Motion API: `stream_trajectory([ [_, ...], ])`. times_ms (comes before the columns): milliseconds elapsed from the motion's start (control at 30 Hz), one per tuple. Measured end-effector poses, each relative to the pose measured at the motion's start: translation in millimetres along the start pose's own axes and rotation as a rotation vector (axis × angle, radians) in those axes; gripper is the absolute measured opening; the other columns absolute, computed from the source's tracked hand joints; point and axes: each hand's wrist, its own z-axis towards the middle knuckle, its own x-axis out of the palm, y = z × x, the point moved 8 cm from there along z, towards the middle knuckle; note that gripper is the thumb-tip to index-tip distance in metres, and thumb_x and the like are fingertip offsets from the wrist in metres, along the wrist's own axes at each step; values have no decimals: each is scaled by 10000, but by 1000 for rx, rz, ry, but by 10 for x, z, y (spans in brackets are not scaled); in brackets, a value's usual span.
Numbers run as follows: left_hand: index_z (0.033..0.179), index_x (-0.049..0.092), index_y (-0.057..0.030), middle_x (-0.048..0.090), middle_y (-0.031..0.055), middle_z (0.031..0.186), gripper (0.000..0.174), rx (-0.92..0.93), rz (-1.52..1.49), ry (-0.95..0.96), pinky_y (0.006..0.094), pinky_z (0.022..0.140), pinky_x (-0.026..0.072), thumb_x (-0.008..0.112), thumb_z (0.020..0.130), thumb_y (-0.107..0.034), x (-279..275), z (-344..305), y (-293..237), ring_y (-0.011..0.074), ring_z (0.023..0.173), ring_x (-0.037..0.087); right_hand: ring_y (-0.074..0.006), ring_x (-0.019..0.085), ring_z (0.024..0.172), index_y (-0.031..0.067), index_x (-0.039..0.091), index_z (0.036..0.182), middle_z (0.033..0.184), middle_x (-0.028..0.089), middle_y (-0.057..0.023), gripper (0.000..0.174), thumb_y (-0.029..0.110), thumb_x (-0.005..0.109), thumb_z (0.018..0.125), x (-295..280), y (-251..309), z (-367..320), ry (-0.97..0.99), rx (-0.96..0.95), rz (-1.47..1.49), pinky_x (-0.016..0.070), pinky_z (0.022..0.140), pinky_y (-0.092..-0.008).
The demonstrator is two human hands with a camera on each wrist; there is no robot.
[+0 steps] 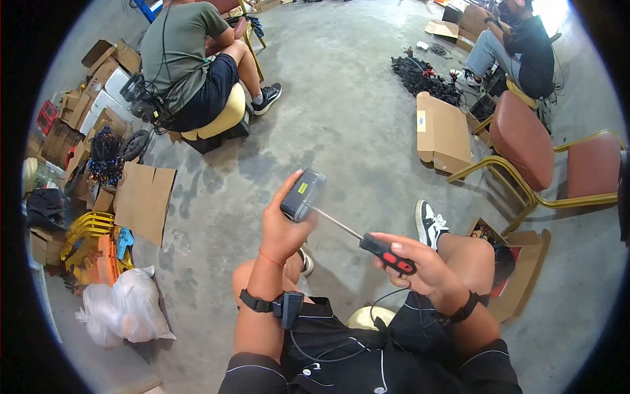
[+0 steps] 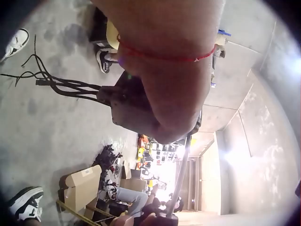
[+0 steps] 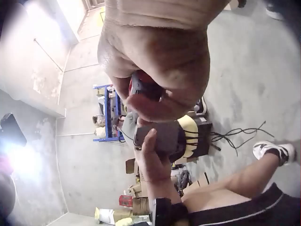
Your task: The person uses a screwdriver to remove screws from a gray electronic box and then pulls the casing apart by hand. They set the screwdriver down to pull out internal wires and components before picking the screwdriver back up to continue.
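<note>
In the head view the left hand (image 1: 283,226) grips a small dark grey box (image 1: 303,196) with a yellow label. The right hand (image 1: 420,266) holds a screwdriver by its black and red handle (image 1: 388,255); its metal shaft (image 1: 338,223) reaches toward the end of the box. Whether the tip touches the box is unclear. Dark cables (image 2: 70,87) trail from the box in the left wrist view. The right wrist view shows the right hand (image 3: 160,66) curled round the handle, with the box (image 3: 160,136) in the left hand (image 3: 153,162) beyond.
Two seated people (image 1: 190,65) are at the upper left and upper right. Red-brown chairs (image 1: 523,141) and a cardboard box (image 1: 443,131) stand to the right. Cartons, yellow parts and white bags (image 1: 141,305) lie at the left on the grey floor (image 1: 216,190).
</note>
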Motion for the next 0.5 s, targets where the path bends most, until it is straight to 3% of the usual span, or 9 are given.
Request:
stream_trajectory([
  [233,1394,570,-117,696,108,1199,705,64,63,17,293,914,518,692,720,51,45,-2,-162,163,1057,669,-82,427,520,-15,464,1451,999,640,-130,493,229,521,1027,68,-8,-48,99,44,159,344,479,-208],
  [300,1404,561,-113,679,103,1220,708,35,72,34,291,928,515,689,725,41,43,-8,-131,160,1071,654,-77,458,537,-10,526,1409,945,665,-108,438,174,561,1012,65,101,-83,-96,-149,-319,360,493,-211],
  [367,1413,553,-110,662,98,1241,711,5,85,47,289,942,513,686,729,32,27,-15,-93,157,1085,639,-62,491,578,12,600,1348,901,686,-97,384,120,606,979,71,103,-85,-163,-191,-428,382,508,-218],
  [433,1415,550,-108,664,100,1237,712,30,127,52,292,945,513,694,732,35,12,-32,-89,158,1085,640,-125,505,555,0,623,1310,930,676,-135,403,108,652,923,333,379,-211,-174,-776,-1144,419,512,-271],
  [467,1415,550,-108,664,100,1237,712,27,127,51,292,945,513,694,732,35,12,-37,-82,158,1085,640,-125,505,555,0,623,1310,930,676,-135,403,108,652,923,354,363,-195,-172,-774,-1144,419,512,-271],
  [500,1414,547,-104,664,101,1236,705,12,104,54,292,943,514,698,740,38,28,-37,-66,156,1084,639,-157,525,570,20,645,1288,909,666,-127,416,78,681,878,427,400,-238,-223,-895,-1258,436,527,-284],
])
